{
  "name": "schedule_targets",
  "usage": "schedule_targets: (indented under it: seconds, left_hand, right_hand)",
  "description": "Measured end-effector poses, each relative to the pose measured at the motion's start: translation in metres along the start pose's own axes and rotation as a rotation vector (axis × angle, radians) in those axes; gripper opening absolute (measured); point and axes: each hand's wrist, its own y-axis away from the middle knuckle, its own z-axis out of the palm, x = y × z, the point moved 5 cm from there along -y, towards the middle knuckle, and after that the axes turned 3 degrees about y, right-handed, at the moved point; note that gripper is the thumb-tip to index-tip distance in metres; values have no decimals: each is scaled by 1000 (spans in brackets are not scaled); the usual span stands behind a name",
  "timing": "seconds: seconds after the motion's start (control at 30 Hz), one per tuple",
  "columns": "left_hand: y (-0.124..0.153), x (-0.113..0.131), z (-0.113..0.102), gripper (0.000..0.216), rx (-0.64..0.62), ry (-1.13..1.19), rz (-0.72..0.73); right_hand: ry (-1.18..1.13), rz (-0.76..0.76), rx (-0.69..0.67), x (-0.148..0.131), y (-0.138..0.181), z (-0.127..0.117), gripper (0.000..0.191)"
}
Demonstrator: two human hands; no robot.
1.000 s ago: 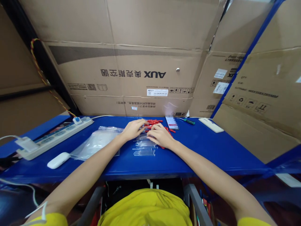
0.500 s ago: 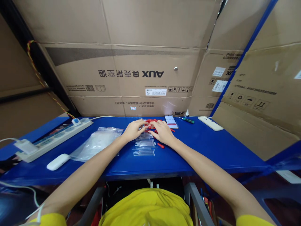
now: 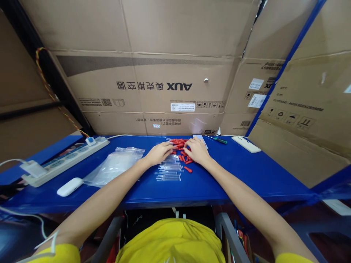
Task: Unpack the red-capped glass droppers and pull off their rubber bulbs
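My left hand [image 3: 161,152] rests at the left of a heap of red rubber bulbs [image 3: 181,143], its fingers bent together; whatever they pinch is hidden. Just to the right, my right hand [image 3: 197,149] has curled fingers reaching down among loose red bulbs, with a bit of red at the fingertips. Several clear thin tubes [image 3: 168,176] lie in a row on the blue table, nearer to me. Some pieces in the heap look like red bulbs fitted on clear tubes. One stray red bulb [image 3: 188,169] lies right of the tubes.
Clear plastic bags [image 3: 115,164] and a white oval case [image 3: 70,187] lie at left, near a power strip [image 3: 67,159]. A phone [image 3: 199,137] lies partly behind my right hand. Farther right are a green-handled screwdriver [image 3: 220,140] and a white slab [image 3: 246,144]. Cardboard [image 3: 153,65] walls the back.
My hands were together over the heap and have parted. The right hand has shifted right and slightly up, uncovering loose red bulbs. The left hand stays about where it was.
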Motion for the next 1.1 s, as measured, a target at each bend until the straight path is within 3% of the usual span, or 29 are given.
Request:
schedule_targets:
  seconds: [0.3, 0.47, 0.57, 0.73, 0.93, 1.0, 1.1]
  left_hand:
    - [-4, 3, 7, 21, -93, 69, -16]
    - [-3, 1, 6, 10, -87, 186, -51]
    - [-3, 4, 0, 15, -57, 230, -19]
    - [-6, 19, -27, 28, 147, 217, 67]
    - [-6, 37, -53, 15, 488, 373, 63]
    - [-6, 39, -52, 17, 528, 503, 41]
    - [-8, 39, -44, 19, 492, 618, 10]
  right_hand:
    - [54, 66, -133, -2, 0, 2, 18]
    - [27, 102, -127, 1, 0, 3, 17]
    - [30, 131, -93, 2, 0, 3, 16]
    - [-3, 118, -2, 0, 0, -1, 16]
    - [-136, -62, 91, -18, -1, -14, 31]
    - [-186, -141, 102, -26, 0, -17, 35]
    - [-237, -233, 114, -34, 2, -17, 36]
